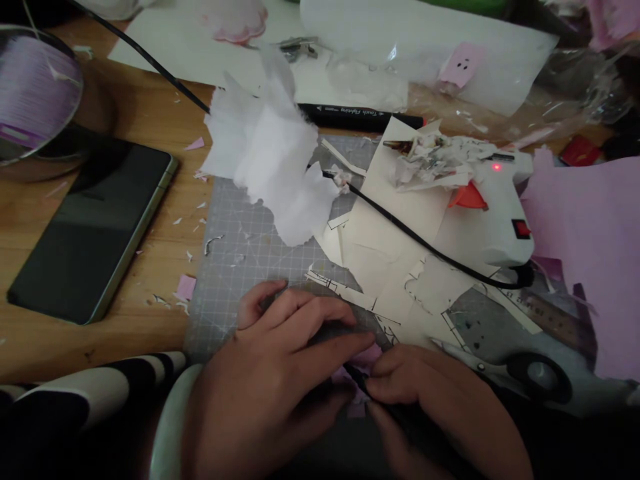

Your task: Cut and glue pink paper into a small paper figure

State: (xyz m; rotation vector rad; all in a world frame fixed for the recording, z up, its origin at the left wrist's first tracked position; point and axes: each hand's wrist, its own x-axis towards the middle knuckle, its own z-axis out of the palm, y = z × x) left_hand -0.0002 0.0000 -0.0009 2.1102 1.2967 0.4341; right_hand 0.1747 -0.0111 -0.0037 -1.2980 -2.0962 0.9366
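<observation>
My left hand (280,373) lies flat on the grey cutting mat (235,267), its fingers pressing down a small pink paper piece (367,357) at the mat's near edge. My right hand (445,407) is closed around a thin dark tool (363,383), whose tip touches the pink paper just beside my left fingertips. Most of the pink piece is hidden under both hands.
A white glue gun (500,220) with a red light and black cord lies on cream paper scraps (390,240). White tissue (270,153), a black marker (360,118), a phone (95,227), scissors (530,373) and pink paper (590,240) surround the mat.
</observation>
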